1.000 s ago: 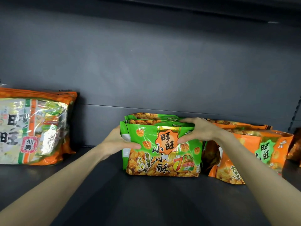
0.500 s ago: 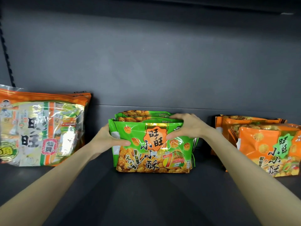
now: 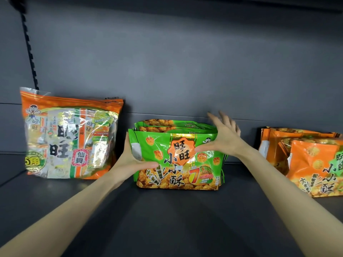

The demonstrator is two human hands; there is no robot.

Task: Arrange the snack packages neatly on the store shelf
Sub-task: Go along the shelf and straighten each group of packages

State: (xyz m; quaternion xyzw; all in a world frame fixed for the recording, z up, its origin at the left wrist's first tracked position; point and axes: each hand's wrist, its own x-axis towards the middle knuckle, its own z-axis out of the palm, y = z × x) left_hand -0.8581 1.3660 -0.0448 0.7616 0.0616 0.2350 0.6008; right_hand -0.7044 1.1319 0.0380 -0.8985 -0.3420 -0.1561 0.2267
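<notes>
Two bare forearms are reaching in over the dark shelf deck from the near edge. The left hand is gripping the left edge of the green snack packages. Its thumb is lying flat across the front face, and its other fingers are hidden behind the edge. These packages are standing upright, one behind another, mid-shelf, with the rear tops fanning slightly leftward.

The right hand is hovering at the row's top right corner. Its fingers are splayed wide and straight and holding nothing, and only the thumb is touching the front face. The fingertips are blurred.

The step in hand looks like squaring this row. To do it well, the left hand should be bracing the side while the right palm is patting the tops and right edges flush. This should be gentle, since foil bags probably slide and crumple.

Farther left a large orange rice-cracker bag is standing, and farther right are orange snack packages. Both are well apart from the green row, so evening the gaps likely remains to be done. The grey back panel is closing the far side.
</notes>
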